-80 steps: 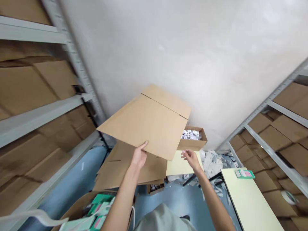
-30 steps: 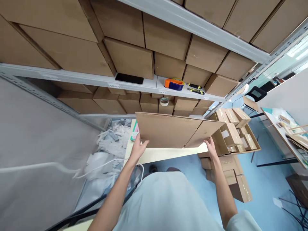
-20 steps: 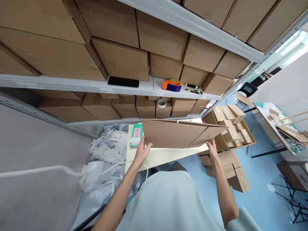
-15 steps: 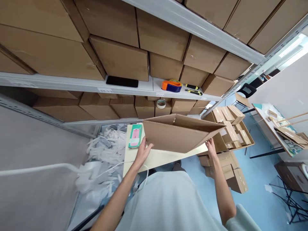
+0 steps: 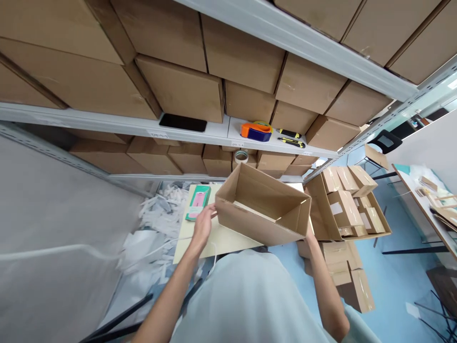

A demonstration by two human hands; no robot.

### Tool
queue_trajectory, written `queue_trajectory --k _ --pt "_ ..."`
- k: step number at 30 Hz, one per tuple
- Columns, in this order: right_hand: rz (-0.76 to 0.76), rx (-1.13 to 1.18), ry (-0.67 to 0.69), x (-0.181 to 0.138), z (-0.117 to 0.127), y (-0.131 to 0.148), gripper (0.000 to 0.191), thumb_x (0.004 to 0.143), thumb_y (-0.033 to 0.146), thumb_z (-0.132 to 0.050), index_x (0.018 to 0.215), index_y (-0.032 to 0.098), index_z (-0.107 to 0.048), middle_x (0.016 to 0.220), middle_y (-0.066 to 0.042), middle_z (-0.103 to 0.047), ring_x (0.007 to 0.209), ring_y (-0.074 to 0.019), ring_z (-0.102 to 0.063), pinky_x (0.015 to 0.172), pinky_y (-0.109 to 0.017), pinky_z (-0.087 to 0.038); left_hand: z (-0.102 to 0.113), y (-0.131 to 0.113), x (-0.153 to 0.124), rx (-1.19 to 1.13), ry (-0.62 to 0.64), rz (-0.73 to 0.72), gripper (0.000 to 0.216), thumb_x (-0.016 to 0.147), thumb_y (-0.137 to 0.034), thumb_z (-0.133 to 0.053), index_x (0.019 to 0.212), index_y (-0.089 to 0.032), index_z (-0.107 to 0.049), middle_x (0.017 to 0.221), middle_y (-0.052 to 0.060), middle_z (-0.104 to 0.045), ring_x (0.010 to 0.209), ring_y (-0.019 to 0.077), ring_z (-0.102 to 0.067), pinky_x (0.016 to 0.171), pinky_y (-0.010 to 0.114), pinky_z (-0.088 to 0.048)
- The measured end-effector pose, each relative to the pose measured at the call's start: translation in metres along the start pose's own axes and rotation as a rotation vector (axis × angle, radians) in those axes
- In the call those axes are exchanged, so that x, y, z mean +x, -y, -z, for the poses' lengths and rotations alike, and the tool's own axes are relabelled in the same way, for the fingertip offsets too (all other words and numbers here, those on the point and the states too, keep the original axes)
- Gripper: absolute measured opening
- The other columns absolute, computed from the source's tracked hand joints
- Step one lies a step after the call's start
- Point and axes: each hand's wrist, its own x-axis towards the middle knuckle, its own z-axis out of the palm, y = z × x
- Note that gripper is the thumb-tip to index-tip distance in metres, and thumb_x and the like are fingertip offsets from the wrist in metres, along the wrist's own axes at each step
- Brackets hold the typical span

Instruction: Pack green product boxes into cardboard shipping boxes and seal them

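No lettering can be read with certainty. Two small white shelf labels (image 5: 157, 134) and (image 5: 237, 144) are fixed to the front edge of the grey shelf (image 5: 107, 125), above and beyond the left hand (image 5: 203, 224) — each bears a short dark code, too small to make out. The green-and-pink packet (image 5: 197, 203), lying just beyond the left hand's fingers, shows no legible print. The open cardboard box (image 5: 264, 207), held between the left hand and the right hand (image 5: 309, 234), is plain brown — no marks, brand or numbers visible on its walls.
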Motion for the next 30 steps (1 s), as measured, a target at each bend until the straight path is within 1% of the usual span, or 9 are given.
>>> queue_trajectory --k 3,5,8,11,14,16,19,25,30 --pt "-0.074 0.098 0.026 -0.002 0.018 0.015 0.058 0.091 0.072 -0.075 0.12 0.022 -0.08 0.126 -0.014 -0.083 0.119 -0.0351 -0.075 0.096 -0.045 -0.065 0.012 -0.034 0.005 0.022 -0.125 -0.074 0.051 0.089 -0.064 -0.057 0.106 -0.02 -0.076 0.119 0.012 -0.08 0.115 0.0324 -0.074 0.097 0.044 -0.064" --pt "-0.135 0.127 0.015 -0.01 0.031 0.025 0.065 0.093 0.079 -0.07 0.122 0.021 -0.08 0.128 -0.016 -0.082 0.111 -0.0331 -0.078 0.095 -0.044 -0.065 0.018 -0.064 0.005 0.088 -0.183 -0.178 0.055 0.092 -0.068 -0.056 0.109 -0.021 -0.078 0.118 0.01 -0.081 0.112 0.0299 -0.073 0.092 0.039 -0.063" --pt "-0.237 0.072 0.064 -0.027 0.042 0.038 0.075 0.093 0.089 -0.062 0.111 0.019 -0.083 0.104 -0.016 -0.084 0.08 -0.0293 -0.079 0.074 -0.041 -0.064 0.018 -0.105 0.003 0.312 -0.162 -0.285 0.052 0.084 -0.069 -0.071 0.107 -0.022 -0.08 0.115 0.007 -0.083 0.104 0.0272 -0.072 0.088 0.037 -0.063" --pt "-0.222 -0.11 0.182 -0.041 0.037 0.053 0.069 0.095 0.088 -0.06 0.082 0.023 -0.08 0.078 -0.011 -0.08 0.067 -0.0276 -0.073 0.065 -0.038 -0.057 0.012 -0.128 0.001 0.511 -0.158 -0.272 0.049 0.076 -0.062 -0.076 0.105 -0.022 -0.08 0.109 0.006 -0.083 0.089 0.0244 -0.07 0.082 0.036 -0.06" --pt "-0.118 -0.353 0.23 -0.04 0.023 0.071 0.065 0.101 0.077 -0.057 0.059 0.027 -0.063 0.062 -0.007 -0.073 0.062 -0.0254 -0.069 0.063 -0.034 -0.049 0.005 -0.137 -0.003 0.629 -0.175 -0.285 0.039 0.081 -0.055 -0.069 0.099 -0.022 -0.08 0.105 0.005 -0.083 0.085 0.0236 -0.069 0.084 0.036 -0.057" --pt "-0.05 -0.495 0.221 -0.031 0.019 0.084 0.06 0.103 0.064 -0.055 0.055 0.028 -0.053 0.056 -0.004 -0.067 0.057 -0.023 -0.063 0.06 -0.033 -0.041 0.001 -0.141 -0.011 0.686 -0.184 -0.324 0.033 0.084 -0.052 -0.068 0.096 -0.023 -0.079 0.1 0.004 -0.081 0.081 0.0223 -0.068 0.082 0.034 -0.054" --pt "0.08 -0.659 0.179 -0.009 0.023 0.103 0.047 0.1 0.046 -0.054 0.057 0.028 -0.045 0.056 -0.003 -0.062 0.053 -0.0204 -0.055 0.059 -0.033 -0.03 -0.007 -0.146 -0.031 0.754 -0.206 -0.383 0.028 0.087 -0.051 -0.067 0.093 -0.025 -0.076 0.09 0.002 -0.075 0.074 0.0207 -0.065 0.077 0.033 -0.05" --pt "0.264 -0.83 0.07 0.026 0.039 0.123 0.039 0.101 0.037 -0.056 0.063 0.027 -0.053 0.058 -0.004 -0.062 0.05 -0.0174 -0.048 0.058 -0.033 -0.021 -0.019 -0.138 -0.079 0.845 -0.292 -0.477 0.021 0.097 -0.046 -0.062 0.093 -0.027 -0.072 0.087 0.002 -0.07 0.07 0.0221 -0.061 0.072 0.035 -0.043" --pt "0.24 -0.867 0.07 0.026 0.038 0.12 0.038 0.107 0.04 -0.054 0.074 0.025 -0.065 0.062 -0.004 -0.064 0.054 -0.0197 -0.055 0.059 -0.032 -0.026 -0.024 -0.122 -0.11 0.868 -0.294 -0.428 0.022 0.101 -0.046 -0.06 0.095 -0.028 -0.07 0.088 0.003 -0.068 0.069 0.0225 -0.06 0.07 0.036 -0.041"
